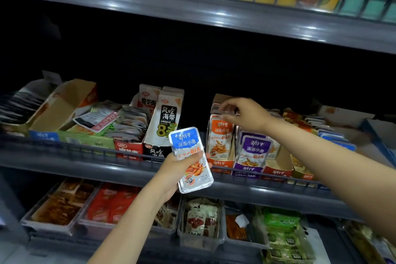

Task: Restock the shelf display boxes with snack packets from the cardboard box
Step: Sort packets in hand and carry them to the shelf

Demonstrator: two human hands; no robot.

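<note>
Left hand (177, 169): my fingers clamped on blue packet (188, 146), held up in front of the middle shelf (85, 167). Right hand (244, 117): fingers curled over orange packets (219, 135) in their display box (218, 163), can't tell if gripping.

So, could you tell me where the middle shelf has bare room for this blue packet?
The blue-fronted box, left of the green box, shows bare cardboard inside. The red box beside the purple packets has a bare gap. The orange box under the right hand is packed; the left hand holds the blue packet.
</note>
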